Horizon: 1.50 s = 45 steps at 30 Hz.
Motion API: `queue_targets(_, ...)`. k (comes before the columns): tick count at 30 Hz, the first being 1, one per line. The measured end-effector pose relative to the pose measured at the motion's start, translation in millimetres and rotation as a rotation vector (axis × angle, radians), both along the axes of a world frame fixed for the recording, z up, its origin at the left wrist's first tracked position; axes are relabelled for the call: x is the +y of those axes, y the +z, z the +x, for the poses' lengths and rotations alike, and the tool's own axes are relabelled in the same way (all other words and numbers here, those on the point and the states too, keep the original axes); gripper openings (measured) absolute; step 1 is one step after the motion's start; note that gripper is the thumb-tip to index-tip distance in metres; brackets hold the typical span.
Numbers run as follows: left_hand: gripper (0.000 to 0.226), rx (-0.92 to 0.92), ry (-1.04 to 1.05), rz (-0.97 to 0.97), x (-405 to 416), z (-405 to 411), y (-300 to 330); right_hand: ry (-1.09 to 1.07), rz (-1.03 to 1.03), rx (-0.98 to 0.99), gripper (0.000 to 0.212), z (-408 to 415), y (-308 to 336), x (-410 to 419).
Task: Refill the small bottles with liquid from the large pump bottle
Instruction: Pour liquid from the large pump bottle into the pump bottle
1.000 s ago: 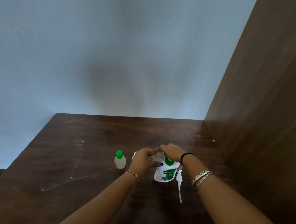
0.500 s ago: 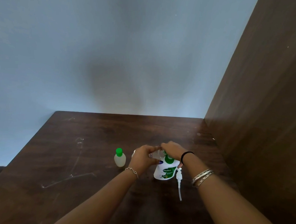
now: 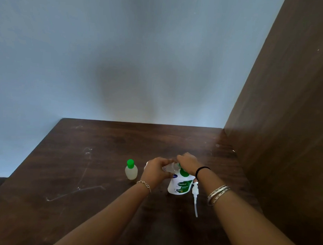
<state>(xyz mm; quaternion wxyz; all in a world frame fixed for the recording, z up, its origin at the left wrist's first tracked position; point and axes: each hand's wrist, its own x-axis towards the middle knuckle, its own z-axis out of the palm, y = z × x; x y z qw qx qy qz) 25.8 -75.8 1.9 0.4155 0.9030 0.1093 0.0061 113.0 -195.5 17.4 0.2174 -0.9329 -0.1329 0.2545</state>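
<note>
Small bottle (image 3: 169, 168) half-hidden by fingers (image 3: 166, 162)

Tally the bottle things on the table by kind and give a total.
Small bottles: 2 (capped one standing on the table; clear one held in the hands)
Large bottle: 1
Pump head with tube, lying beside it: 1
Total: 4

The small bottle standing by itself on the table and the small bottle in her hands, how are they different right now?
The standing small bottle is upright on the table, untouched; the held small bottle lies tilted between the left hand and right hand. The standing one shows pale liquid; the held one looks clear. Both have green at the neck.
</note>
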Motion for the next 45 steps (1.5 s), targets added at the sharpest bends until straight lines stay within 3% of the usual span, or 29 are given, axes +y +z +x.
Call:
queue_targets(7,0.056,-0.02,-0.017,0.006,-0.4,0.8,-0.3,0.051,0.016,0.103,0.036,-1.5,15.5,-0.5)
queue_targets(13,0.058,-0.001,-0.022,0.029,1.7,0.7,-2.7,-0.04,0.049,-0.017,0.03,-2.2,2.1,3.6)
queue_targets(17,0.058,-0.019,-0.026,0.037,0.9,2.8,-2.9,0.105,-0.034,0.07,0.027,-3.2,18.8,-0.2)
queue_targets(19,0.057,-0.025,-0.018,0.037,1.1,3.8,-2.3,0.031,0.035,0.119,0.027,0.6,20.4,0.2)
queue_targets(25,0.06,-0.014,0.003,0.02,1.5,1.9,-4.2,0.02,0.001,-0.012,0.032,3.0,1.5,2.9)
queue_targets(29,0.059,-0.02,-0.009,0.011,0.1,1.4,-2.7,0.092,-0.023,0.065,0.026,-3.6,15.4,0.9)
queue_targets(33,0.058,-0.019,-0.012,0.026,-0.4,2.0,-0.2,0.035,0.052,0.144,0.026,-3.4,21.8,1.9)
queue_targets(39,0.06,0.016,-0.005,-0.015,-1.4,-0.5,-0.9,-0.005,0.012,0.002,0.029,-4.4,6.5,2.2)
queue_targets(45,0.058,-0.003,-0.017,-0.028,-1.8,-0.2,3.2,0.027,0.035,0.143,0.026,-5.2,22.9,1.4)
